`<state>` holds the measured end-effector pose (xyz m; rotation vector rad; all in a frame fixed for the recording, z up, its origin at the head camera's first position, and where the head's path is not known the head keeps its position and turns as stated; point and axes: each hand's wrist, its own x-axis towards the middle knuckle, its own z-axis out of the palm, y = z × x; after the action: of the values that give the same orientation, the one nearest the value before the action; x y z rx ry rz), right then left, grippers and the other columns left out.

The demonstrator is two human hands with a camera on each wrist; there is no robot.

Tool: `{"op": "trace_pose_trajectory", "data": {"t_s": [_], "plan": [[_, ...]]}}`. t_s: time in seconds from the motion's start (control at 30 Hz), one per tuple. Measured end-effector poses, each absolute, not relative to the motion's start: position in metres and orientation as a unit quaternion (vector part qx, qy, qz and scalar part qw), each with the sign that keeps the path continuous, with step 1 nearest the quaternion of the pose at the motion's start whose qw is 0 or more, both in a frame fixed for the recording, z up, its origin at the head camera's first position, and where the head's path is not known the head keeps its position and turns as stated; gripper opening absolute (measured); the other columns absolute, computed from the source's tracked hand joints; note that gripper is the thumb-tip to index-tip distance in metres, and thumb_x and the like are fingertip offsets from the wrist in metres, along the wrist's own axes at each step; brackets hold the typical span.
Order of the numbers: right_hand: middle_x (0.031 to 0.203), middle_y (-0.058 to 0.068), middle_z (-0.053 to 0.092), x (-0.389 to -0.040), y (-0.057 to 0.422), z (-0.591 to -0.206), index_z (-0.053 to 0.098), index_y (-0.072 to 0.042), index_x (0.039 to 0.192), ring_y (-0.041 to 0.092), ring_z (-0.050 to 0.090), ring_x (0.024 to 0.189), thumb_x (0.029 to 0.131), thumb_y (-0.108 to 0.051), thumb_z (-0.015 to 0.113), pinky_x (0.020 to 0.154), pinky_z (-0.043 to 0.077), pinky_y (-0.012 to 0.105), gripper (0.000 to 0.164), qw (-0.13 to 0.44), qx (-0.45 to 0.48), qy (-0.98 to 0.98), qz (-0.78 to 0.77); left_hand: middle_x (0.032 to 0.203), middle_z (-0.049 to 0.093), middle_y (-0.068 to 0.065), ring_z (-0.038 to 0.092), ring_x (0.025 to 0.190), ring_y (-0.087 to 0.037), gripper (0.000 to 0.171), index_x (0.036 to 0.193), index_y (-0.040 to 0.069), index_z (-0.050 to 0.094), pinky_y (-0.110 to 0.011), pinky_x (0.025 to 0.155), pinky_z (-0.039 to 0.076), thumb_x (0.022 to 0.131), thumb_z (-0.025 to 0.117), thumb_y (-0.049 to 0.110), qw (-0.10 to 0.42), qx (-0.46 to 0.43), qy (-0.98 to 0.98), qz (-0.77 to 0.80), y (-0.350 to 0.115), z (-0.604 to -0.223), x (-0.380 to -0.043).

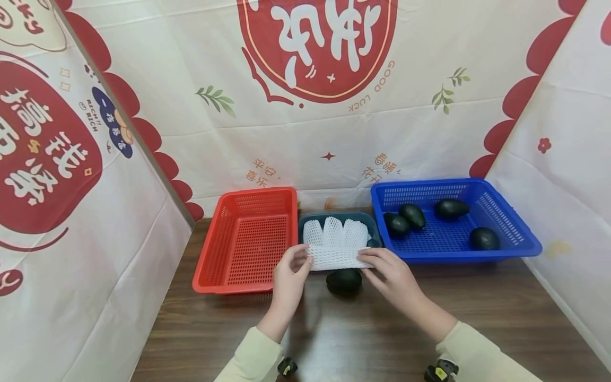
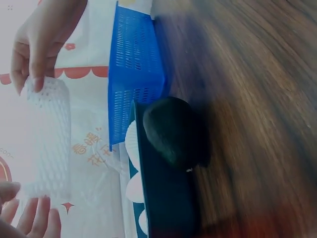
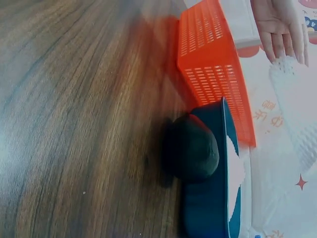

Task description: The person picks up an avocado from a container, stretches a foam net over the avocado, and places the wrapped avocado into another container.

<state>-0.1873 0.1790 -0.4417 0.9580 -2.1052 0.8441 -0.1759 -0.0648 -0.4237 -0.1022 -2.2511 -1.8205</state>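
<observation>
A white foam net sleeve stretches level between both hands, over the front of a dark green bin. My left hand pinches its left end between thumb and fingers. At the other end, my right hand grips it, thumb beneath and fingers on top. The sleeve looks flat, with nothing seen inside it. Just below it, a dark avocado lies on the table against the bin's front, as both wrist views show. Several more white net sleeves stand side by side in the bin.
To the left stands a red plastic basket with nothing in it. A blue basket at the right holds several avocados. Both flank the bin on the wooden table. Printed cloth walls off the back and sides.
</observation>
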Motion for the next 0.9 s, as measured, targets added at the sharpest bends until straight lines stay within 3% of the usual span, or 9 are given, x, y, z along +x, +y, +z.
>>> {"op": "trace_pose_trajectory", "data": {"t_s": [0.13,0.27,0.37,0.67,0.9], "plan": [[0.109,0.008,0.067,-0.184,0.176,-0.439,0.072,-0.003,0.103,0.026,0.061,0.1,0.102,-0.035,0.05,0.098,0.039,0.021,0.039,0.343,0.37,-0.803,0.317,0.124,0.06,-0.008,0.056,0.114,-0.021,0.053,0.131,0.012,0.057,-0.044,0.099,0.044,0.084,0.078,0.02,0.126,-0.087,-0.804,-0.575,-0.065,-0.426,-0.173],[0.105,0.009,0.068,-0.181,0.173,-0.436,0.072,-0.003,0.102,0.03,0.062,0.098,0.102,-0.027,0.052,0.093,0.043,0.036,0.031,0.365,0.414,-0.778,0.3,0.139,0.05,-0.001,0.046,0.127,-0.02,0.084,0.142,0.019,0.048,-0.048,0.101,0.041,0.072,0.086,0.041,0.071,-0.149,-0.871,-0.462,-0.066,-0.428,-0.174],[0.103,0.011,0.068,-0.18,0.17,-0.435,0.072,-0.002,0.099,0.033,0.063,0.096,0.101,-0.02,0.052,0.089,0.045,0.044,0.027,0.388,0.452,-0.749,0.29,0.139,0.051,0.003,0.046,0.127,-0.021,0.094,0.146,0.023,0.044,-0.05,0.099,0.042,0.067,0.087,0.048,0.02,-0.185,-0.897,-0.401,-0.064,-0.423,-0.176],[0.104,0.013,0.067,-0.18,0.164,-0.431,0.072,-0.002,0.097,0.034,0.064,0.094,0.1,-0.014,0.05,0.086,0.047,0.044,0.025,0.401,0.481,-0.728,0.278,0.129,0.058,0.008,0.055,0.107,-0.008,0.087,0.145,0.024,0.046,-0.033,0.089,0.047,0.07,0.085,0.043,-0.058,-0.238,-0.916,-0.317,-0.055,-0.415,-0.189],[0.106,0.014,0.068,-0.175,0.161,-0.43,0.072,-0.003,0.101,0.033,0.065,0.093,0.099,-0.015,0.054,0.082,0.05,0.044,0.023,0.401,0.487,-0.728,0.268,0.112,0.063,0.005,0.056,0.09,-0.007,0.073,0.136,0.017,0.054,-0.025,0.077,0.047,0.07,0.083,0.022,-0.061,-0.248,-0.912,-0.321,-0.053,-0.417,-0.189]]}}
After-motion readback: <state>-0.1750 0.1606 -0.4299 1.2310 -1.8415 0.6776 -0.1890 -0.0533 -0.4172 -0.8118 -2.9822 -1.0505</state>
